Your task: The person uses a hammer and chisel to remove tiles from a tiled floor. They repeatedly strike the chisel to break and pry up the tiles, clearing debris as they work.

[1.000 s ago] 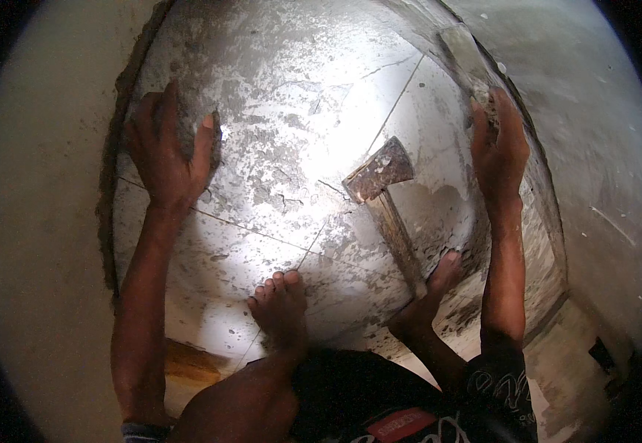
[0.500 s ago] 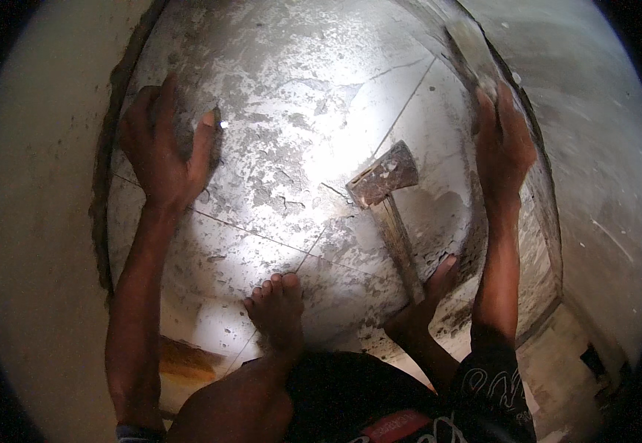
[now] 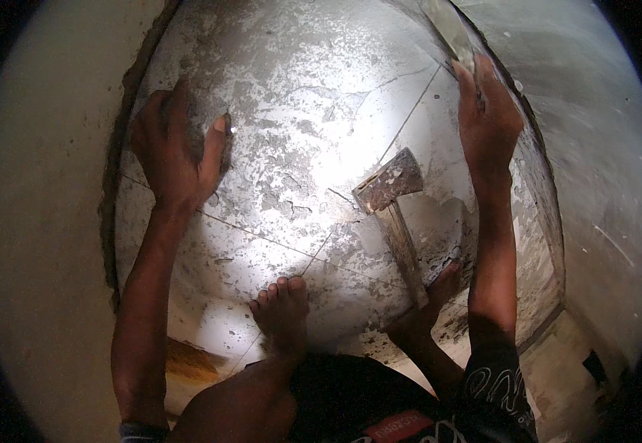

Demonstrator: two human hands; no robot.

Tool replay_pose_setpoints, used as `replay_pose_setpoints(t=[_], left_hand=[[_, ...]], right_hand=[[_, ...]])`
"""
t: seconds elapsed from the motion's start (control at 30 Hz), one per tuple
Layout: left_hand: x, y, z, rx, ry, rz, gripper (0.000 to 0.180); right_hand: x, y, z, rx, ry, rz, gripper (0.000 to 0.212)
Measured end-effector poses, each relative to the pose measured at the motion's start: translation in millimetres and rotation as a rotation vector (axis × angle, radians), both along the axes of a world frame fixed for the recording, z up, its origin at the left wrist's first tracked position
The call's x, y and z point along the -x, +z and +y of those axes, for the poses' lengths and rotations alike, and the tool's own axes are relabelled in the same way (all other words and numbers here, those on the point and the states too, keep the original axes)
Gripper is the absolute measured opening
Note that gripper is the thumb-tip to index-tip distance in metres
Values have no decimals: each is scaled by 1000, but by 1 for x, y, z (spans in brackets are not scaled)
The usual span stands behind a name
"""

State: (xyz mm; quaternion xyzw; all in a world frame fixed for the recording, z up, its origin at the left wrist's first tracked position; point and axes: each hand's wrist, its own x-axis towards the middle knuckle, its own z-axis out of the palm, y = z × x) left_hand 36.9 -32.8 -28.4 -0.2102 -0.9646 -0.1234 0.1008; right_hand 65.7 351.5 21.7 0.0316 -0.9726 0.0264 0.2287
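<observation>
My left hand (image 3: 173, 148) rests on the worn floor at the left, its thumb spread from its fingers and no object visible in it. At the upper right, the fingers of my right hand (image 3: 489, 111) close on the lower end of a long, pale flat strip (image 3: 450, 31). That strip lies along the floor's right border, and its far end runs out of the picture. Between my hands, nearer the right one, a hatchet (image 3: 391, 184) with a rusty head and a wooden handle lies on the floor. Its handle end touches or overlaps my right foot (image 3: 428, 303).
The patchy grey and white floor (image 3: 262, 170) is crossed by thin joint lines. Pale walls (image 3: 47, 192) rise on both sides, with a dark gap along the left one. My left foot (image 3: 282, 310) stands below the middle. Light falls brightest at the centre.
My right hand has slid forward and a little left, and the pale strip has shifted with it. The view has drifted slightly; my left hand and the hatchet stay about where they were.
</observation>
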Motion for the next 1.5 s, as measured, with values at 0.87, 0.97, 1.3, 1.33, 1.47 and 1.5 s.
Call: replay_pose_setpoints(t=[0.87, 0.97, 1.3, 1.33, 1.47, 1.5], left_hand=[[-2, 1, 0, -43, 12, -12, 64], [-2, 0, -2, -37, 7, -9, 65], [1, 3, 4, -26, 0, -23, 65], [2, 1, 4, -25, -14, -20, 65], [-2, -1, -5, -42, 4, -10, 65], [-1, 0, -2, -49, 3, 2, 64]], right_hand=[[-42, 15, 1, 142, -32, -212, 37], [-35, 24, -2, 213, 21, -209, 40], [-3, -5, -3, 147, 12, 36, 35], [-5, -7, -2, 184, 23, 52, 35], [-29, 2, 13, 36, 82, 59, 31], [-39, 6, 12, 104, -54, -115, 29]])
